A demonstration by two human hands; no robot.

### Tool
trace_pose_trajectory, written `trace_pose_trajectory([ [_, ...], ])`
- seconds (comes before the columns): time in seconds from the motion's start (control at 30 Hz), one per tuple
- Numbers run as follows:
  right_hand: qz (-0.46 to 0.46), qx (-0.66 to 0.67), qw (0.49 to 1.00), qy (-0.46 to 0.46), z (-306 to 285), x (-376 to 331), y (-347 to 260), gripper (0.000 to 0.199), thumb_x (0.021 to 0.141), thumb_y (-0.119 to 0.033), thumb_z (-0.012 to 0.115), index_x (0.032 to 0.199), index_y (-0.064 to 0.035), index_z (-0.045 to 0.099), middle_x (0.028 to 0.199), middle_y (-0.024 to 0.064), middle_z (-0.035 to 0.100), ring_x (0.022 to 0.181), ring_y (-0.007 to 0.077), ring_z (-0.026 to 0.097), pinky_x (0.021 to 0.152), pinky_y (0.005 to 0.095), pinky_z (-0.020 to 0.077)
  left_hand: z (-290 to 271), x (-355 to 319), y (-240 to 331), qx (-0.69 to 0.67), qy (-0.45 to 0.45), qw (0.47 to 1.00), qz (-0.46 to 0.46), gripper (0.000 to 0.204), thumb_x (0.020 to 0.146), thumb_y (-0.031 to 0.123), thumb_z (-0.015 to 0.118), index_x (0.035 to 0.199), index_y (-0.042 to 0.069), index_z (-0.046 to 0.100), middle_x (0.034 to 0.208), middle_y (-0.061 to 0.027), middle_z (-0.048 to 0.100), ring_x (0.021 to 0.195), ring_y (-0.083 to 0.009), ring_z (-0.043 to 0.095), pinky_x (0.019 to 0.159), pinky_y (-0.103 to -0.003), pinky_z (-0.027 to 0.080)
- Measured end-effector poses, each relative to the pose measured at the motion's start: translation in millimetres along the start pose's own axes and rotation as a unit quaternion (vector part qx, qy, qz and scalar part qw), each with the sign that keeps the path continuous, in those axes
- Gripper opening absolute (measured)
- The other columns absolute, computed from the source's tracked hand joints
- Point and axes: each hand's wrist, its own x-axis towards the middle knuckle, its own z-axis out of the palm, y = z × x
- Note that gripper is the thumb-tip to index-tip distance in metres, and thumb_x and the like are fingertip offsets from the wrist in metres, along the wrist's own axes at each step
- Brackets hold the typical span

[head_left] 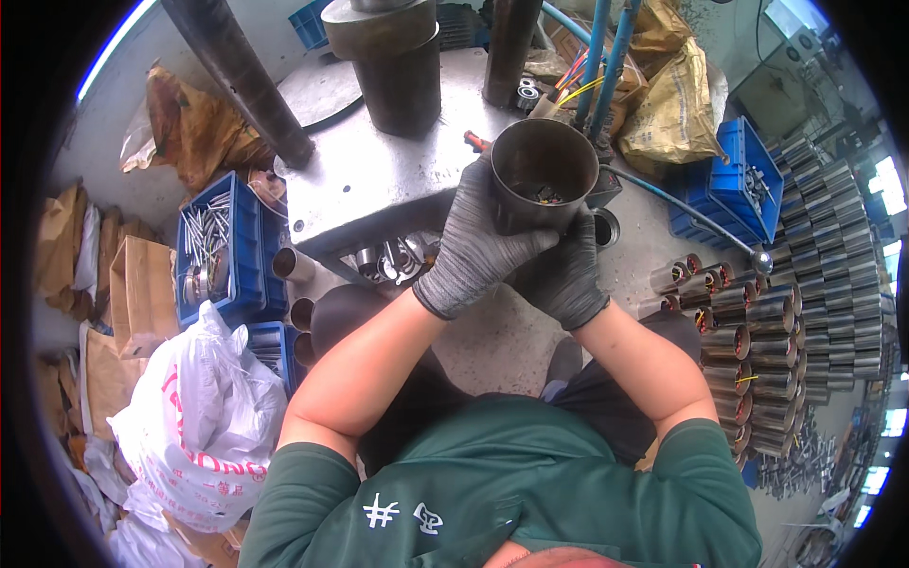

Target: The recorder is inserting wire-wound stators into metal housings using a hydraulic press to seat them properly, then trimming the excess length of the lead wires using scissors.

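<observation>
A dark metal cylinder (540,210) with an open top is held up in front of me, slightly tilted, its mouth facing me. Small bits of colour, partly in shadow, show deep inside it. My left hand (478,248), in a grey glove, is wrapped around its left side with the thumb across the lower front. From below and the right, my gloved right hand (566,275) grips the same cylinder; most of its fingers are hidden. Just beyond is the metal table (346,204) of a press, with its thick ram (398,90) above. An orange-red tool handle (475,141) lies beside my left fingertips.
Rows of metal cylinders (757,350) stand on the right, many with coloured wires inside. A blue bin (248,248) of metal rods and a white sack (204,417) are on the left. Another blue bin (729,194) stands far right, near a bent metal rod (696,218).
</observation>
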Motion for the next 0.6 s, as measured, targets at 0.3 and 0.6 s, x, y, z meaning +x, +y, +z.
trace_pose_trajectory([
  [0.3,0.015,-0.001,1.0,0.011,7.7,3.4,6.1,0.094,0.084,-0.08,0.047,0.15,-0.014,0.042,0.147,0.0157,0.05,0.134,0.0356,0.05,0.107,0.0621,0.0414,-3.7,-4.4,9.9,-0.005,0.001,1.0,0.018,0.104,0.068,0.011,0.094,0.15,0.006,0.031,0.145,-0.0143,0.047,0.137,-0.0256,0.047,0.115,-0.042,0.042],
  [0.6,0.057,-0.296,0.95,-0.079,-15.2,5.9,-17.5,0.09,0.087,-0.074,0.056,0.145,-0.0067,0.048,0.121,0.0159,0.065,0.101,0.0316,0.07,0.079,0.0444,0.0605,-20.6,3.8,10.1,-0.205,0.095,0.973,-0.039,0.073,0.095,0.043,0.069,0.146,0.001,0.037,0.128,-0.015,0.059,0.116,-0.0251,0.064,0.098,-0.04,0.056],
])
